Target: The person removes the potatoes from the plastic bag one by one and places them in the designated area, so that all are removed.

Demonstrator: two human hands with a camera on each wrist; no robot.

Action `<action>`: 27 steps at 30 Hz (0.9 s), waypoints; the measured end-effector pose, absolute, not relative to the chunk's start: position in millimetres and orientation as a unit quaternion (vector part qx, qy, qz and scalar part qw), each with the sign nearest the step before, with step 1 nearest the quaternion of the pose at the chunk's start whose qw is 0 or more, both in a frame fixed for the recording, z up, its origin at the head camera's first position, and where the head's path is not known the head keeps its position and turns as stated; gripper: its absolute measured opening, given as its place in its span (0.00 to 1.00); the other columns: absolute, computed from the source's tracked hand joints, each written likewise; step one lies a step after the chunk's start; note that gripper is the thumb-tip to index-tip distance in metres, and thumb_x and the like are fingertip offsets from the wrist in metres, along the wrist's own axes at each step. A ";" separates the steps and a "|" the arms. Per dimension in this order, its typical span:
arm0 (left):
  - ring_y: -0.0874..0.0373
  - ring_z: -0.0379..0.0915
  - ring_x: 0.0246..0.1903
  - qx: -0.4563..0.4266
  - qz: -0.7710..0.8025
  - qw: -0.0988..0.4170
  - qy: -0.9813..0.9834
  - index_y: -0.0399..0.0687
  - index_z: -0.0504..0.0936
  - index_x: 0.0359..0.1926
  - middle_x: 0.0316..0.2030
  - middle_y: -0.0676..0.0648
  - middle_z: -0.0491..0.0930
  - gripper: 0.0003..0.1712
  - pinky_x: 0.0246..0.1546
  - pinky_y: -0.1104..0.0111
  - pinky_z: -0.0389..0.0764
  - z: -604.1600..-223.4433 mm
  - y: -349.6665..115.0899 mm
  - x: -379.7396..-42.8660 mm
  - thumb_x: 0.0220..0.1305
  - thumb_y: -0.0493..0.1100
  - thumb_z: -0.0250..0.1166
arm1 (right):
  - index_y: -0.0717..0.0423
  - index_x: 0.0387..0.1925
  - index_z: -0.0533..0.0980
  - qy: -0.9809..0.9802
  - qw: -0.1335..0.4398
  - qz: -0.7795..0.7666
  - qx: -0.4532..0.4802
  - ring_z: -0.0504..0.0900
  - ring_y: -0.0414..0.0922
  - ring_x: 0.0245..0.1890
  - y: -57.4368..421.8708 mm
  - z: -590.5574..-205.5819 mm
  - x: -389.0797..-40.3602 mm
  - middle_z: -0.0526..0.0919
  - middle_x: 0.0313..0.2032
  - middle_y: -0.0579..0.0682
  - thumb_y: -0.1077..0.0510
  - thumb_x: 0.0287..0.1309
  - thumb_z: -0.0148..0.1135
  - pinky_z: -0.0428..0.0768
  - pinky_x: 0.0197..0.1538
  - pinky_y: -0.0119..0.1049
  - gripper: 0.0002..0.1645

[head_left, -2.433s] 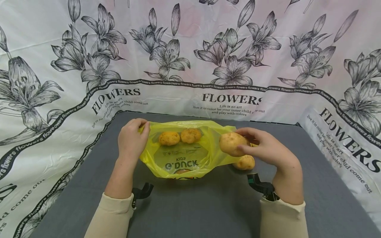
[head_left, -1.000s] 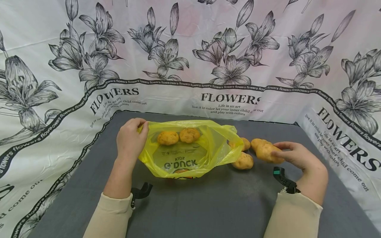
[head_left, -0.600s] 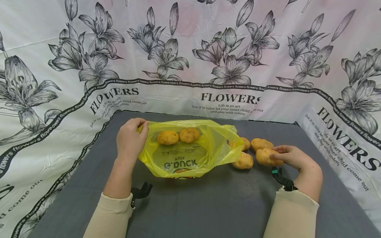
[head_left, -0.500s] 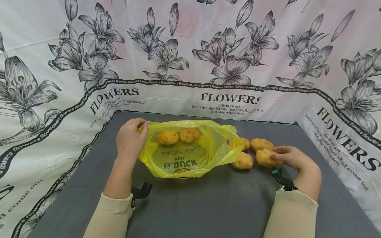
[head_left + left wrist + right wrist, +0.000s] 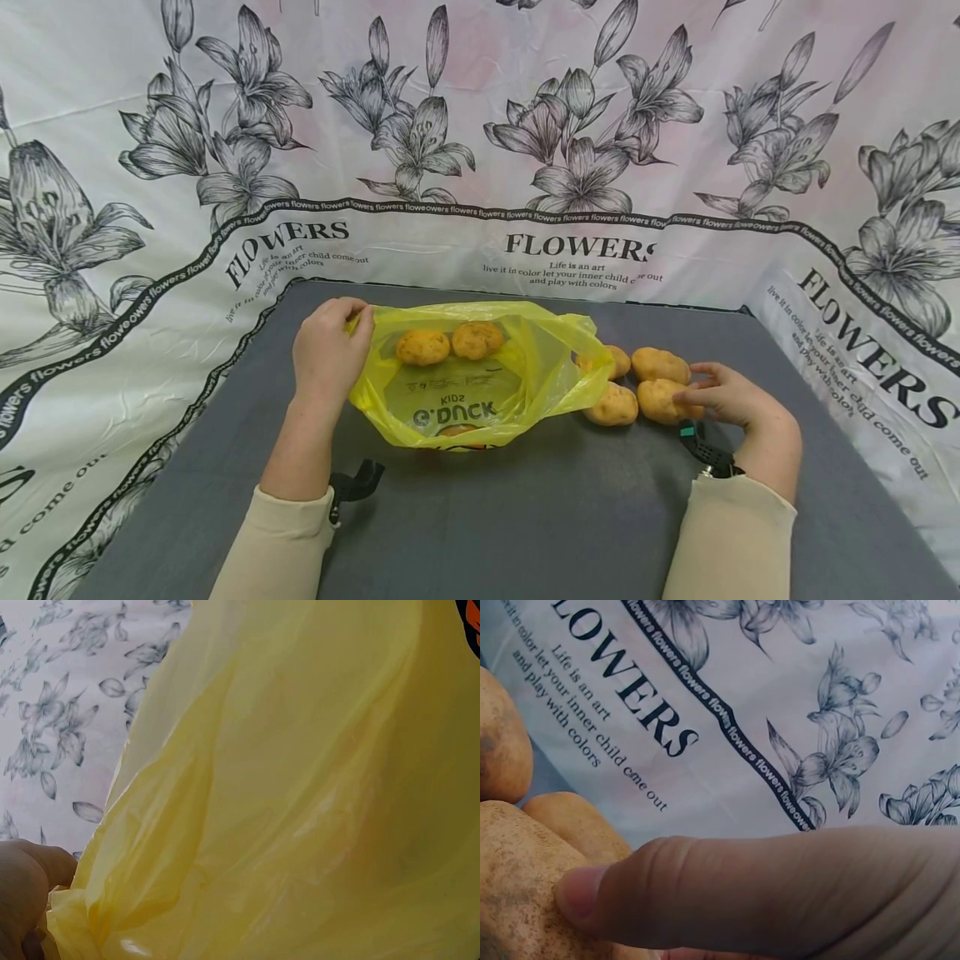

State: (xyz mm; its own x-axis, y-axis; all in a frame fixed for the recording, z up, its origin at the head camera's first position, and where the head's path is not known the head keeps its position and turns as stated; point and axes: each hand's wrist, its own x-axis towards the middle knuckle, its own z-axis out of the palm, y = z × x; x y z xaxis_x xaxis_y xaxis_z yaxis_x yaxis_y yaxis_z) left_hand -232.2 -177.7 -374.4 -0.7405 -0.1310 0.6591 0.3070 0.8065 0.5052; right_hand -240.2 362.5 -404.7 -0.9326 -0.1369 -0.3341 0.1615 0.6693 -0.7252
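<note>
In the head view my left hand [image 5: 330, 346] grips the left edge of a yellow plastic bag [image 5: 555, 367], holding its mouth wide. Two potatoes sit inside at the back, one potato [image 5: 422, 347] beside another potato [image 5: 477, 341]; a brownish-red thing [image 5: 457, 431] shows partly at the front rim. My right hand [image 5: 738, 404] holds the right end of a potato [image 5: 660, 402] at table level, to the right of the bag. Its thumb presses on the potato [image 5: 517, 877] in the right wrist view. Bag film [image 5: 285, 780] fills most of the left wrist view.
Close around the held potato lie a potato [image 5: 660, 364] behind it, a potato [image 5: 613, 405] to its left and a potato [image 5: 618, 362] partly behind the bag. The grey tabletop [image 5: 510, 525] ends at a flower-printed curtain [image 5: 450, 242].
My right hand has carried the potato from the bag's mouth rightward, lowered it beside the other potatoes, then shifted it slightly left. My left hand keeps its grip on the bag.
</note>
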 end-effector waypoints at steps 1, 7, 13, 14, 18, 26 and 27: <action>0.44 0.82 0.40 -0.050 -0.307 0.356 -0.881 0.38 0.87 0.40 0.39 0.41 0.86 0.10 0.41 0.52 0.83 -374.2 -177.8 -232.1 0.72 0.41 0.66 | 0.77 0.75 0.43 0.895 0.186 -0.406 0.007 0.67 0.71 0.64 362.4 -404.6 -240.3 0.59 0.67 0.81 0.48 0.70 0.64 0.74 0.61 0.64 0.55; 0.44 0.82 0.40 -0.046 -0.307 0.354 -0.882 0.38 0.87 0.40 0.39 0.41 0.86 0.10 0.41 0.52 0.83 -374.1 -178.1 -232.1 0.72 0.41 0.65 | 0.77 0.75 0.42 0.893 0.195 -0.405 0.006 0.66 0.72 0.64 361.7 -407.3 -241.5 0.60 0.67 0.81 0.48 0.69 0.64 0.71 0.62 0.67 0.56; 0.44 0.82 0.40 -0.045 -0.305 0.356 -0.883 0.38 0.87 0.40 0.38 0.41 0.86 0.10 0.41 0.52 0.83 -374.5 -177.9 -232.5 0.72 0.42 0.66 | 0.77 0.75 0.41 0.893 0.198 -0.404 0.010 0.65 0.73 0.65 360.7 -407.9 -242.1 0.59 0.67 0.81 0.48 0.69 0.64 0.70 0.63 0.68 0.57; 0.44 0.82 0.40 -0.046 -0.304 0.356 -0.883 0.38 0.87 0.40 0.38 0.41 0.86 0.10 0.41 0.52 0.83 -374.6 -177.9 -232.5 0.72 0.42 0.66 | 0.77 0.76 0.41 0.893 0.198 -0.405 0.011 0.65 0.73 0.65 360.9 -408.1 -242.2 0.59 0.67 0.80 0.48 0.69 0.64 0.70 0.63 0.68 0.57; 0.44 0.82 0.39 -0.046 -0.304 0.356 -0.882 0.38 0.87 0.40 0.38 0.41 0.86 0.10 0.41 0.52 0.83 -374.5 -177.7 -232.1 0.72 0.41 0.66 | 0.76 0.76 0.39 0.892 0.198 -0.407 0.013 0.63 0.73 0.66 362.7 -409.6 -243.5 0.58 0.68 0.81 0.48 0.70 0.64 0.68 0.64 0.69 0.58; 0.44 0.82 0.40 -0.047 -0.304 0.353 -0.884 0.38 0.87 0.41 0.39 0.41 0.86 0.10 0.41 0.52 0.83 -374.0 -178.0 -231.9 0.72 0.42 0.65 | 0.75 0.76 0.38 0.892 0.196 -0.408 0.012 0.63 0.73 0.67 364.2 -409.7 -243.7 0.59 0.68 0.80 0.48 0.69 0.65 0.68 0.64 0.69 0.59; 0.44 0.82 0.40 -0.047 -0.305 0.353 -0.883 0.38 0.87 0.41 0.39 0.41 0.86 0.10 0.41 0.52 0.83 -374.0 -178.2 -231.9 0.72 0.42 0.65 | 0.75 0.76 0.38 0.892 0.196 -0.407 0.009 0.63 0.73 0.67 364.2 -409.6 -243.8 0.59 0.68 0.81 0.47 0.69 0.65 0.67 0.64 0.69 0.60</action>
